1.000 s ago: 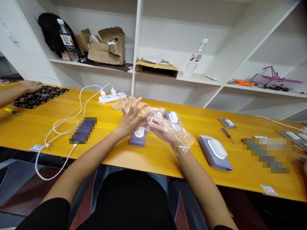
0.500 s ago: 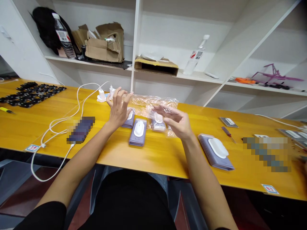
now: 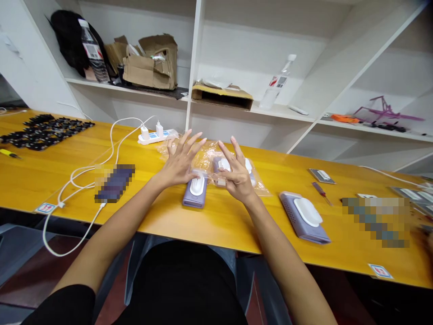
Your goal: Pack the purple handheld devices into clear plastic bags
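Note:
My left hand is open, its fingers spread above the clear plastic bag, with the thumb over the near purple device. That device lies flat on the table and carries a white oval piece on top. My right hand has two fingers stretched forward and the others bent, with nothing visible held. Behind it two more purple devices with white tops lie in or under the bag; one shows a white top, and the hand partly hides them. I cannot tell whether either hand touches the bag.
Right of my hands lies a larger purple device with a white cover, then a screwdriver. A power strip with chargers stands at the back, and a cable loops left to a phone. White shelving rises behind.
My hands have come closer together; the left moved right and down, the right moved left. The bag now spreads further right. The device left of the near one no longer shows; two now show on the right.

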`<state>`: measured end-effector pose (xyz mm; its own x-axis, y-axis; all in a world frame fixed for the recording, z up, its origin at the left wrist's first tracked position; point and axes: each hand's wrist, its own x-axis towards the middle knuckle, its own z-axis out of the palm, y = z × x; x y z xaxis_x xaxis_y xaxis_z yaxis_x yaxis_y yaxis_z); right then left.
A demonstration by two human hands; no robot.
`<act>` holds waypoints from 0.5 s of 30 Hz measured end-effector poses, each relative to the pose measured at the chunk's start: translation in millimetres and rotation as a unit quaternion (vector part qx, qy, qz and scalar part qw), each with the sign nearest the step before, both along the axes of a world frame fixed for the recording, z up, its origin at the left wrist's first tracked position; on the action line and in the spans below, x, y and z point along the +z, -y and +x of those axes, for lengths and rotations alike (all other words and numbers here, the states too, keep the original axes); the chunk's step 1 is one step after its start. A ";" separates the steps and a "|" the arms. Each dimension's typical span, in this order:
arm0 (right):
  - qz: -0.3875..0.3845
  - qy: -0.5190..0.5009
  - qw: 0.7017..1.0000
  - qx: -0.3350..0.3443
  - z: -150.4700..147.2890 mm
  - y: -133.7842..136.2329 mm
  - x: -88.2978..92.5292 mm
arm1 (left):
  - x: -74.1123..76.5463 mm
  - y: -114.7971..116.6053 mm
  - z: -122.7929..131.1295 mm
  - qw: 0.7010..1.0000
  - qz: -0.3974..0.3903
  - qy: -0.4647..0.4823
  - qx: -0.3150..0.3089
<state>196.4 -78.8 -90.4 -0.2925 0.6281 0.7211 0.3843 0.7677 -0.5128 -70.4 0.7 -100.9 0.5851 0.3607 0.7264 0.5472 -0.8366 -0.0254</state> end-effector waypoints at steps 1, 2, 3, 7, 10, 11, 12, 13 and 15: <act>-0.004 -0.002 1.000 0.003 -0.6 0.2 -0.7 | -0.5 -1.9 -1.3 1.000 -0.012 0.001 -0.011; -0.005 -0.002 1.000 0.002 -1.1 0.8 -1.2 | -1.1 -4.0 -2.9 1.000 -0.024 0.005 -0.018; -0.002 -0.001 1.000 -0.004 -1.7 1.7 -1.5 | -1.6 -6.1 -4.5 0.999 -0.037 0.011 -0.018; 0.022 -0.058 0.997 -0.043 -3.9 6.2 -3.7 | -2.9 -12.5 -10.0 0.997 -0.060 0.039 0.008; 0.007 -0.165 0.984 -0.073 -4.1 5.2 -7.2 | -2.9 -14.9 -11.6 0.997 -0.049 0.058 0.032; -0.011 -0.200 0.977 -0.075 -3.9 3.5 -8.4 | -3.0 -15.4 -11.7 0.996 -0.044 0.062 0.038; -0.037 -0.235 0.969 -0.070 -3.8 1.3 -9.5 | -3.4 -15.8 -11.5 0.996 -0.039 0.064 0.044; -0.071 -0.273 0.958 -0.058 -3.9 -1.1 -10.5 | -4.0 -16.0 -11.1 0.996 -0.035 0.063 0.048; -0.167 -0.346 0.923 -0.022 -5.2 -5.8 -12.3 | -6.2 -16.0 -9.3 0.997 -0.026 0.055 0.053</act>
